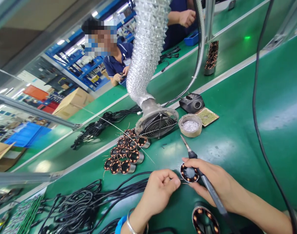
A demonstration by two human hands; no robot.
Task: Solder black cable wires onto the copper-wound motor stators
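Head view shows your right hand gripping a soldering iron, fingers wrapped around its handle, the tip pointing up and away over the green counter. That same hand touches a small copper-wound stator lying on the counter between your two hands. Your left hand sits just beside the stator, fingers pinched together on what looks like a thin wire at its edge; it is too fine to make out clearly. Another stator lies near your right forearm. Further off are a cluster of stators, a fume fan under a silver duct, a tin of solder bits, and black cables to your left.
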